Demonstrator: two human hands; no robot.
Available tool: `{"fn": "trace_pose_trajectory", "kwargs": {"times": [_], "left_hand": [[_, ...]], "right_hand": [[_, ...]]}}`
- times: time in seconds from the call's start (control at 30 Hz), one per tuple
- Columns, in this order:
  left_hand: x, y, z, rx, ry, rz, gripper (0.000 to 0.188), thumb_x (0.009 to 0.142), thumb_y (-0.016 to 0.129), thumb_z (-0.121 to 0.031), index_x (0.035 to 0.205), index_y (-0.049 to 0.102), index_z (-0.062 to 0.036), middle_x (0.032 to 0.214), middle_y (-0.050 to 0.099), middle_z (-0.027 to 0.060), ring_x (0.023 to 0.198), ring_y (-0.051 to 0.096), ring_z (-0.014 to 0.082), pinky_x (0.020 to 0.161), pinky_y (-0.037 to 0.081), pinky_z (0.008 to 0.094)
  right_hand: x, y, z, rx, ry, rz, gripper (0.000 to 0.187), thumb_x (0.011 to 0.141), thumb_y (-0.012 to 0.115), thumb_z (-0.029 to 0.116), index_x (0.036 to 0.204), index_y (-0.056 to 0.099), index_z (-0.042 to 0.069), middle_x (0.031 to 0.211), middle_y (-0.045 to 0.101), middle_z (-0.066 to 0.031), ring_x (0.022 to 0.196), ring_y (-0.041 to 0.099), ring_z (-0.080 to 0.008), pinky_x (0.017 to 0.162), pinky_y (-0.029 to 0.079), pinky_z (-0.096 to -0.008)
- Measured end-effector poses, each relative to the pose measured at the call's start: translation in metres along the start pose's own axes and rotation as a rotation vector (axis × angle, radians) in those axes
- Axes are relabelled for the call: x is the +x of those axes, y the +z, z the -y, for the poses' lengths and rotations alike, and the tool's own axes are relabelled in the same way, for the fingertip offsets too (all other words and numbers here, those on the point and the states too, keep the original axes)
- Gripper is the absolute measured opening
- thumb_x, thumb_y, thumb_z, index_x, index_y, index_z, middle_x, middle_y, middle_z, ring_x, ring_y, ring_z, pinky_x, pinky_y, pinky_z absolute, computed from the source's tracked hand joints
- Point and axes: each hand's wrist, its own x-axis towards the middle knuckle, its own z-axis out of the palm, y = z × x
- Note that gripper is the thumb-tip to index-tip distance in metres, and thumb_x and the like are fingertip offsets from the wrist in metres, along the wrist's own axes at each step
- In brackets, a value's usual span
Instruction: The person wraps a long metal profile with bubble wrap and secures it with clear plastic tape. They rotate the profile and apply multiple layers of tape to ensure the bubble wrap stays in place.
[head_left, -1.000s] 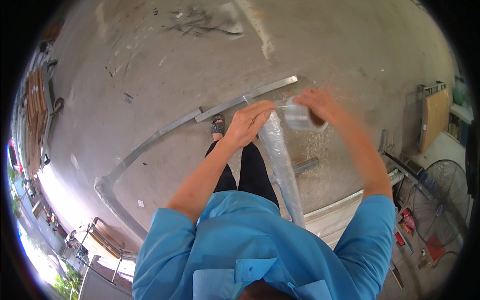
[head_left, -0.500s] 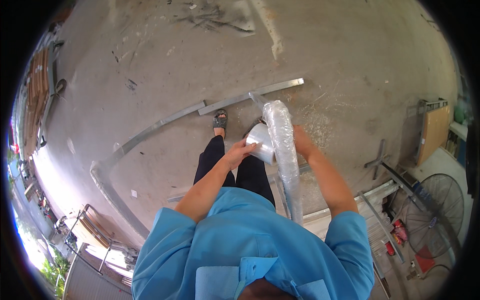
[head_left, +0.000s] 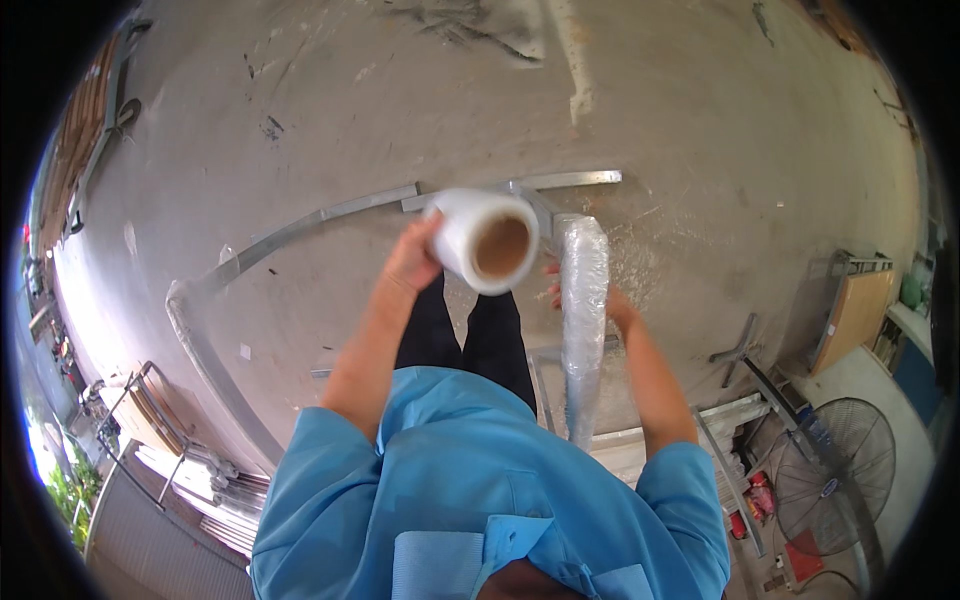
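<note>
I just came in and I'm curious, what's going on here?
A person in a blue shirt has a roll of clear film in the left hand. The right hand is partly hidden behind a bar covered in shiny film, so I can't tell if it's touching. The roll is up to the left of the bar. More metal bars lie on the floor.

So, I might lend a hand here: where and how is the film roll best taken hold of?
Probably at the film roll's open end, by its brown core, coming from the right. That round mouth faces up toward the camera and rightward with nothing covering it, so it should suit hooking from inside; the left hand holds the roll's left side.
</note>
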Motion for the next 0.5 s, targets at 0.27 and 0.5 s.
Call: {"fn": "trace_pose_trajectory", "kwargs": {"times": [0.27, 0.5], "left_hand": [[0.092, 0.119, -0.087, -0.256, 0.029, -0.015, 0.046, 0.095, 0.059, -0.037, 0.129, 0.057, -0.0065, 0.128, 0.061, 0.0099, 0.119, 0.058, 0.0265, 0.108, 0.041, 0.0471], [0.155, 0.225, -0.06, -0.062, -0.192, 0.209, 0.043, 0.091, 0.065, -0.031, 0.125, 0.057, -0.0046, 0.125, 0.061, 0.0133, 0.114, 0.06, 0.029, 0.102, 0.045, 0.0492]], "right_hand": [[-0.016, -0.028, 0.187, -0.892, -0.525, -0.792, 0.075, 0.073, 0.078, 0.003, 0.14, 0.046, 0.014, 0.132, 0.057, -0.0103, 0.115, 0.059, -0.0273, 0.095, 0.05, -0.0388], [0.011, 0.0, 0.316, -2.042, -0.863, -0.553, 0.066, 0.073, 0.061, -0.005, 0.129, 0.058, 0.029, 0.133, 0.056, -0.0001, 0.109, 0.06, -0.0281, 0.095, 0.051, -0.041]]}}
